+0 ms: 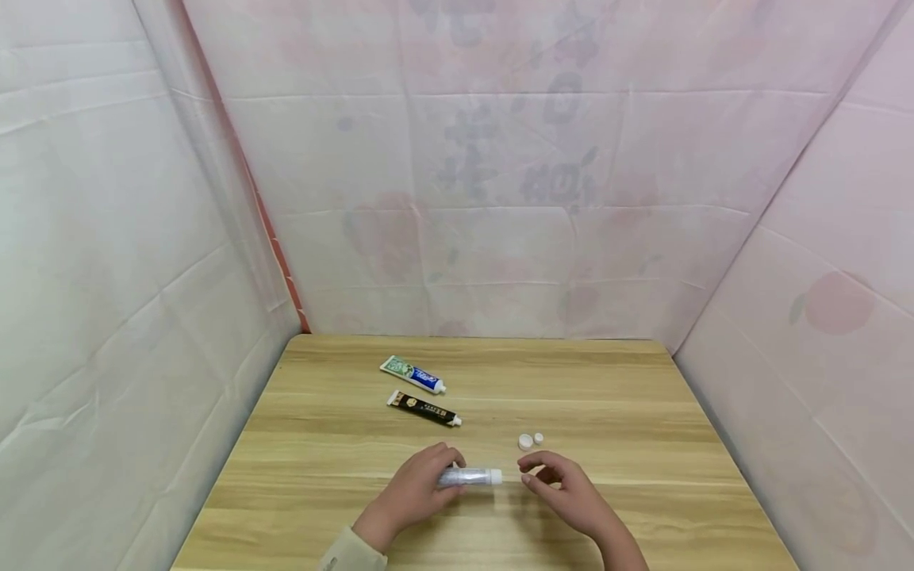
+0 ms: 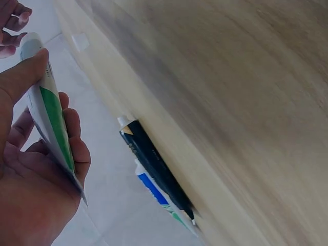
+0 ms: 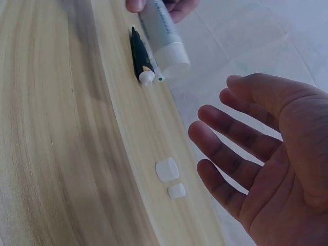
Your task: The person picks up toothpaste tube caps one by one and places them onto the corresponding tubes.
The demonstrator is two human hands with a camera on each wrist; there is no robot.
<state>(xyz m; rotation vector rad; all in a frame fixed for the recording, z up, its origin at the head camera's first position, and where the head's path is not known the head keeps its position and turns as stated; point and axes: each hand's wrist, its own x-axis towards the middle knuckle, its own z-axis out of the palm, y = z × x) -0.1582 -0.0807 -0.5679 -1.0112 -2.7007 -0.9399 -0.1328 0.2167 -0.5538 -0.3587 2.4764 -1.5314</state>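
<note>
- The left hand (image 1: 417,485) grips a white and green tube (image 1: 467,477), with its thumb on one face and its fingers curled round the other.
- That tube is above the near part of the wooden table (image 1: 607,381), its white end pointing right, towards the other hand.
- The white end (image 3: 174,56) looks like a cap in place, though the pale tones blend there and I can't be fully sure.
- The right hand (image 1: 564,488) holds nothing; its fingers are spread and loosely bent, near the tube's white end but apart from it.
- Just beyond the right hand, two white caps lie on the table: a larger cap (image 1: 525,442) and, just to its right, a smaller cap (image 1: 539,438).
- Farther up, left of the caps, a black tube (image 1: 426,409) with gold marks lies flat, its white nozzle towards the right.
- Behind it lies a blue and green tube (image 1: 414,374), apart from the black one and slanted much the same way.
- A light sleeve (image 1: 352,553) shows at the left wrist.
- Pale cloth (image 1: 500,262) with faint printing hangs behind the table, and more cloth stands along both sides.
</note>
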